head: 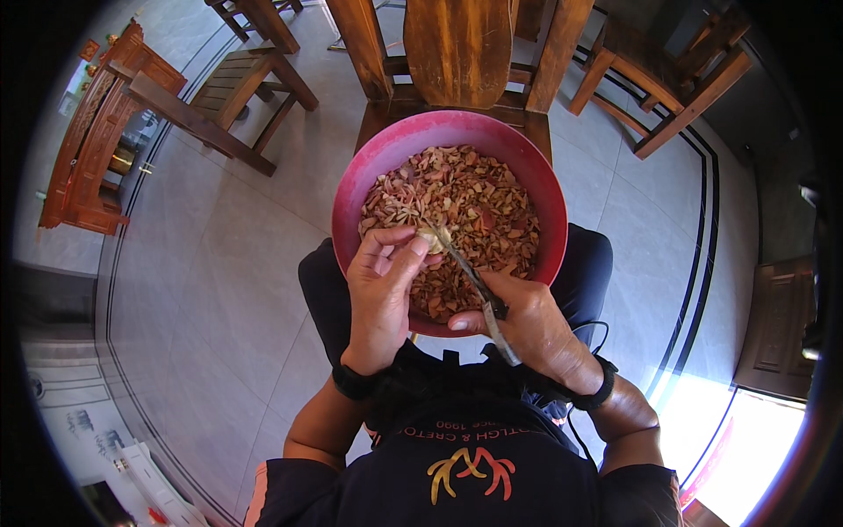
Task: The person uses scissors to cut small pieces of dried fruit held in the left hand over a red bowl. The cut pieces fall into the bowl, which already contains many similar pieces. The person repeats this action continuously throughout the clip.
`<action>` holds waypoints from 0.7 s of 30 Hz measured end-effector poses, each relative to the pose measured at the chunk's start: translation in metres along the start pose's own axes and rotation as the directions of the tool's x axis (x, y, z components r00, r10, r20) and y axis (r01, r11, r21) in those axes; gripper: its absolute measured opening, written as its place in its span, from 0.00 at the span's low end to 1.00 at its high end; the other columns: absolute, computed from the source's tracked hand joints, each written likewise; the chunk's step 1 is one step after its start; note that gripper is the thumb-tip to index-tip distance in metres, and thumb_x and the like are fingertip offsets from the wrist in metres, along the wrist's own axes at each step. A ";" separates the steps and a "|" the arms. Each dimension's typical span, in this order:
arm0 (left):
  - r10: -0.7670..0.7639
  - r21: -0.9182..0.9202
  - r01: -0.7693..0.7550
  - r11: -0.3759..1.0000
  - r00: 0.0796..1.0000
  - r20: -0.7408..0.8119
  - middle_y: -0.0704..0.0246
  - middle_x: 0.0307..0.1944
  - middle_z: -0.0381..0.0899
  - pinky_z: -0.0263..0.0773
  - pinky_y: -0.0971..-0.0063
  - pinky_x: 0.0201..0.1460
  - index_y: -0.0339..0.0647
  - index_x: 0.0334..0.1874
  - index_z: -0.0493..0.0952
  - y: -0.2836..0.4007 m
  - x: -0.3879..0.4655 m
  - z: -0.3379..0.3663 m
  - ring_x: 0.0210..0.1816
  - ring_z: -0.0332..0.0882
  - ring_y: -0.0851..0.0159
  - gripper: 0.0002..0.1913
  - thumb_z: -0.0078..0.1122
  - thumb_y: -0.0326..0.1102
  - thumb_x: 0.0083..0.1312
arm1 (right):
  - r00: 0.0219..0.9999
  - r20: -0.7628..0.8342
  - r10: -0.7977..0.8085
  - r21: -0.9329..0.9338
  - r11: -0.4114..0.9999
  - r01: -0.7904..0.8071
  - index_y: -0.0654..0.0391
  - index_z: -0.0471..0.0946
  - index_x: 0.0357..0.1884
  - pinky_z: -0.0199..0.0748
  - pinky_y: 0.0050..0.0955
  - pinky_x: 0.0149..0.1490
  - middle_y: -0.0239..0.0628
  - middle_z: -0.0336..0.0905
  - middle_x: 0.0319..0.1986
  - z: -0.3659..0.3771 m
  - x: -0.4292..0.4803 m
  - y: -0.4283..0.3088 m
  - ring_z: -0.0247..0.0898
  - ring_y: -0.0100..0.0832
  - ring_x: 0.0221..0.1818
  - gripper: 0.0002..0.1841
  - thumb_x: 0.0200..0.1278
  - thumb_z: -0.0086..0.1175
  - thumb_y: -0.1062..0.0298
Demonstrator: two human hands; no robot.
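A round pink-red plastic basin [553, 197] stands in front of me at the wooden chair's seat edge, holding a heap of small pinkish-brown dried pieces [474, 191]. Over its near left part, my left hand [388, 277] pinches a small pale yellowish piece [433, 240] between thumb and fingers. My right hand [527, 316] grips a pair of metal scissors [471, 273], whose blades reach up-left to the pale piece and touch or cover its right side. Cloth or tape seems to wrap part of the handle. My palm and fingers hide some of the scissors.
Directly beyond the basin rises the backrest of the wooden chair [461, 53]. Another wooden chair [237, 85] is at the left, one more [652, 72] at the right. A carved wooden cabinet [92, 151] stands far left. A thin black cable [576, 428] hangs by my right forearm.
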State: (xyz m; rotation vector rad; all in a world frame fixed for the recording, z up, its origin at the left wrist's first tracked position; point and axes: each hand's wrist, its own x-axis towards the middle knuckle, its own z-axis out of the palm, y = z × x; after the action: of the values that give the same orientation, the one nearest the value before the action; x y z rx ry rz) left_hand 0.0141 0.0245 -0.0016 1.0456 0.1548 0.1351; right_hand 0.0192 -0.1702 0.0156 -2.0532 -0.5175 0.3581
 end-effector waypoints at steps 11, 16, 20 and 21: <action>0.002 -0.023 -0.001 1.000 0.998 0.067 0.67 0.48 0.82 0.76 0.69 0.56 0.39 0.51 0.76 0.000 0.001 0.001 0.50 0.80 0.69 0.07 0.59 0.28 0.74 | 0.996 -0.071 -0.046 -0.150 0.988 0.035 0.64 0.75 0.60 0.79 0.44 0.41 0.53 0.81 0.38 0.000 -0.003 -0.001 0.82 0.49 0.40 0.45 0.51 0.69 0.34; -0.021 -0.067 0.024 0.997 0.999 0.049 0.65 0.48 0.81 0.78 0.71 0.55 0.36 0.51 0.76 -0.004 -0.003 0.005 0.49 0.80 0.70 0.07 0.60 0.27 0.73 | 0.992 -0.107 -0.062 -0.198 0.979 0.040 0.64 0.75 0.58 0.80 0.44 0.41 0.53 0.81 0.36 0.003 0.000 -0.002 0.82 0.50 0.38 0.43 0.53 0.67 0.35; -0.049 -0.022 0.050 0.999 0.998 0.045 0.65 0.48 0.81 0.78 0.72 0.54 0.35 0.52 0.76 -0.003 0.000 -0.001 0.49 0.81 0.69 0.08 0.60 0.27 0.73 | 1.000 -0.012 -0.012 -0.105 0.994 0.011 0.62 0.77 0.54 0.80 0.42 0.41 0.53 0.82 0.37 -0.004 -0.001 -0.002 0.82 0.50 0.39 0.38 0.55 0.68 0.37; -0.040 0.006 0.040 0.999 0.997 0.059 0.65 0.48 0.81 0.78 0.72 0.54 0.35 0.52 0.76 -0.002 0.000 -0.002 0.49 0.81 0.69 0.09 0.60 0.27 0.73 | 0.999 0.040 0.033 -0.028 0.999 -0.032 0.62 0.78 0.53 0.80 0.42 0.41 0.53 0.83 0.37 -0.007 -0.001 0.000 0.83 0.50 0.39 0.37 0.55 0.68 0.38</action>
State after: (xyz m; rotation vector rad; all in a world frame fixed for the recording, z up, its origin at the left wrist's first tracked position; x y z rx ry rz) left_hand 0.0139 0.0253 -0.0040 1.0498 0.1225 0.0679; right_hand 0.0216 -0.1752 0.0194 -2.0866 -0.5167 0.4147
